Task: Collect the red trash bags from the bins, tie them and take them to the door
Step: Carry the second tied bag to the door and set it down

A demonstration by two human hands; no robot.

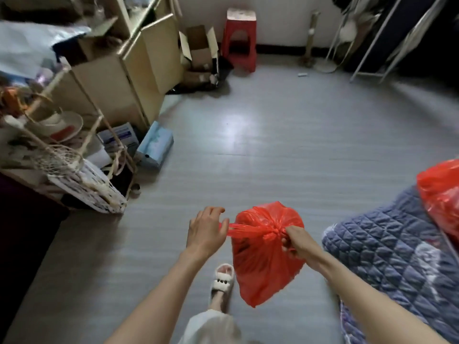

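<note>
A filled red trash bag hangs in the air in front of me, above the grey floor. My left hand pinches one red handle strip pulled out to the left of the bag's neck. My right hand grips the other strip at the twisted knot on the bag's right side. A second red trash bag lies on the blue quilted bedding at the right edge, partly cut off by the frame.
Cardboard boxes and a cluttered wooden rack line the left side. A red plastic stool stands by the far wall. A white metal rack leans at the back right. My slippered foot is below the bag.
</note>
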